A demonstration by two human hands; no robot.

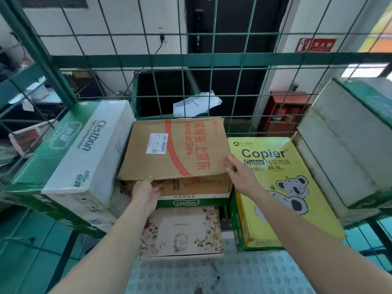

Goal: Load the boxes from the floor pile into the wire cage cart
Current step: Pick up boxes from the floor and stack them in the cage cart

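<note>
Your left hand grips the sagging front edge of the brown red-printed cardboard box, inside the green wire cage cart. Your right hand presses straight fingers on its right corner. That soft edge may buckle, trapping fingers against the yellow copier-paper box beside your right hand.

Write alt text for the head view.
A brown cardboard box sits in the green wire cage cart, left hand gripping its near edge, right hand touching its right corner. A Cestbon box lies left of it, a yellow Copier box right.
</note>
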